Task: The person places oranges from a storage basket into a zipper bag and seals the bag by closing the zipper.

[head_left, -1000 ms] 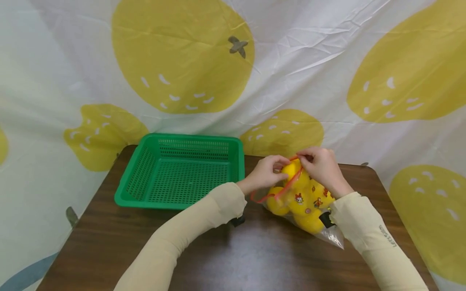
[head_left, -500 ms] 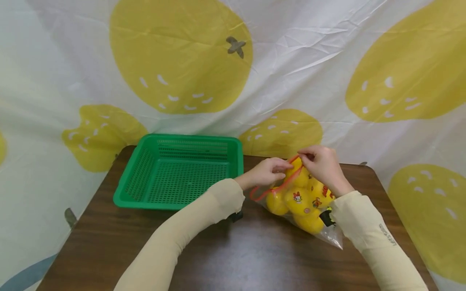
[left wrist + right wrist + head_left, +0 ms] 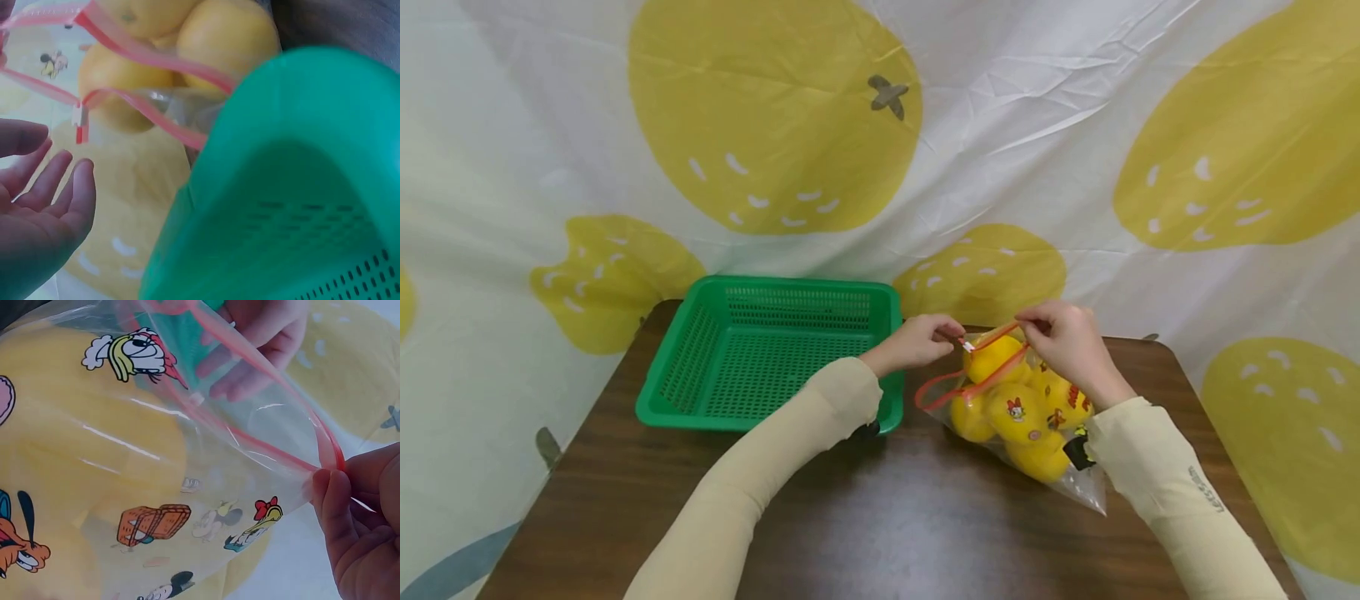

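Note:
A clear zip bag [image 3: 1078, 483] printed with cartoon figures lies on the table, holding several round yellow fruits [image 3: 1015, 412]. Its red-orange zip edge forms an open mouth toward the left. My right hand [image 3: 1063, 342] pinches the far corner of that edge between thumb and fingers; the right wrist view shows the pinch at the corner closely. My left hand [image 3: 921, 340] hovers beside the mouth, near the white zip slider [image 3: 79, 115]. In the left wrist view its fingers [image 3: 81, 194] are loosely bent, apart from the bag, with nothing held.
A green plastic basket [image 3: 655, 400] with slotted walls stands to the left of the bag, close to my left forearm. Both rest on a dark brown wooden table [image 3: 925, 533]. Behind the table hangs a white cloth [image 3: 1000, 133] with large yellow fruit prints.
My left hand has drawn back leftward from the bag's edge. The bag's mouth is wider, and the slider now shows. My right hand keeps its pinch in nearly the same place.

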A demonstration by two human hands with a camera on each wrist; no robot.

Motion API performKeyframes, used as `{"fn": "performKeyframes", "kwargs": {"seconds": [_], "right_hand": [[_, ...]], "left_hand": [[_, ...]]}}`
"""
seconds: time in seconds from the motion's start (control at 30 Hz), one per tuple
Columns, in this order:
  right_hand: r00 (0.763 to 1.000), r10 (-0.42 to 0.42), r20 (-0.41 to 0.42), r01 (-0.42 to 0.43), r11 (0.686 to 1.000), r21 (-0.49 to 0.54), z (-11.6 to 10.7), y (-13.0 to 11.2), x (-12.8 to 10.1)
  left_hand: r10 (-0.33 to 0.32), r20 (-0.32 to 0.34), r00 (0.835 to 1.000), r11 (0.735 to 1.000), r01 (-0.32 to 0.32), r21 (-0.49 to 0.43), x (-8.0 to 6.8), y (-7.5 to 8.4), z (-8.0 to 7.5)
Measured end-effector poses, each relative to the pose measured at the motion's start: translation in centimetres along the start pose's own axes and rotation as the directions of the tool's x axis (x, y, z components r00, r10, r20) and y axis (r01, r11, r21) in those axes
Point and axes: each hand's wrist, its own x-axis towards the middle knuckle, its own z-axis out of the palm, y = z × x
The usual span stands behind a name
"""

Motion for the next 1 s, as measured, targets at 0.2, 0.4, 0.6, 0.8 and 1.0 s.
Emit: {"fn": "performKeyframes", "kwargs": {"seconds": [0.2,0.4,0.6,0.8,1.0], "right_hand": [[1.0,-0.022,0.002,0.022,1.0,-0.023,-0.4,-0.2,-0.5],[0.999,-0.05,-0.008,0.049,0.997,-0.054,-1.1,-0.4,-1.1],[0.998,-0.056,-0.009,0.055,0.996,-0.064,-2.2,-0.6,-1.8],[0.998,-0.059,-0.014,0.058,0.996,-0.062,-3.4,-0.2,-1.9],[0.996,-0.082,-0.038,0.081,0.996,-0.028,-4.4,0.5,-1.6]], "left_hand": [[-0.016,0.062,0.998,0.998,0.012,0.06,0.3,-0.3,0.4],[0.074,0.089,0.993,0.982,-0.088,0.165,0.4,0.4,1.2],[0.313,0.066,0.947,0.822,-0.305,0.481,0.0,0.9,1.8],[0.434,0.02,0.901,0.771,-0.382,0.51,-0.8,1.1,2.0],[0.509,-0.046,0.859,0.772,-0.432,0.466,-2.5,1.8,2.1]]}}
